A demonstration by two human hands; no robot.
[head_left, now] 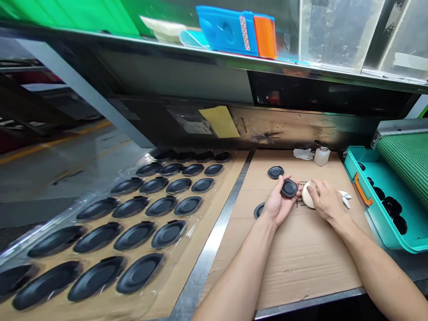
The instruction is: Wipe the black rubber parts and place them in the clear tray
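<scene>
My left hand (277,206) holds a round black plastic part (289,188), its dished face turned up, over the cardboard sheet (284,267). Just right of it, my right hand (326,201) is closed on a cream-coloured round pad (306,196); its exact kind is unclear. The pad and the black part are close together; I cannot tell whether they touch. Another black part (275,172) lies on the cardboard beyond my left hand. A further black disc (258,210) is partly hidden behind my left wrist. A small white item (346,198) lies beside my right hand.
Left, a clear plastic tray (177,254) holds rows of black parts. At the back stand a pump bottle (322,155) and a crumpled white wipe (303,154). Right, a teal bin (384,238) with black pieces sits beside a green conveyor belt (406,156). A shelf (160,47) overhangs.
</scene>
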